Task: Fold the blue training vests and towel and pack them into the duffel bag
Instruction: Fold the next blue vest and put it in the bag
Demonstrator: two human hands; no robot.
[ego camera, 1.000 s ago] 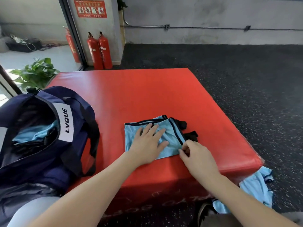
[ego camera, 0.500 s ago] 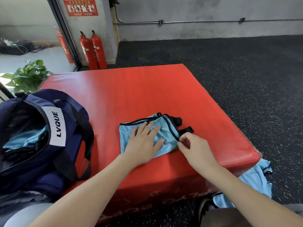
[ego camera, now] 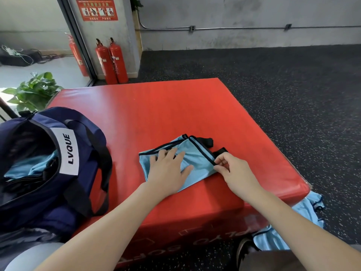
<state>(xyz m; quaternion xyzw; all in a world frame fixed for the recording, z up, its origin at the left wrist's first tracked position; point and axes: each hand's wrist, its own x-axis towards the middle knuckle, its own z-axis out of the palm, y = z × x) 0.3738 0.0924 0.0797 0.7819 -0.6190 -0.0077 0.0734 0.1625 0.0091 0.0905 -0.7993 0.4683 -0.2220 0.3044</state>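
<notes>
A folded light-blue training vest (ego camera: pixel 197 157) with black trim lies on the red padded box (ego camera: pixel 175 114), near its front edge. My left hand (ego camera: pixel 169 170) rests flat on the vest with straight, spread fingers. My right hand (ego camera: pixel 232 169) pinches the vest's black-trimmed right edge between thumb and fingers. The navy duffel bag (ego camera: pixel 48 173) stands unzipped at the left; light-blue fabric (ego camera: pixel 31 166) shows inside it. Another light-blue vest (ego camera: pixel 304 214) lies crumpled on the floor by the box's right front corner.
Red fire extinguishers (ego camera: pixel 111 59) stand against the far wall beside a doorway. A green potted plant (ego camera: pixel 33 90) sits behind the bag. Dark speckled rubber floor (ego camera: pixel 293 94) surrounds the box. A shoe (ego camera: pixel 244 249) shows at the bottom.
My right hand has shifted slightly up along the vest's right edge, still pinching it. My left hand stays flat on the vest. The camera has shifted a little.
</notes>
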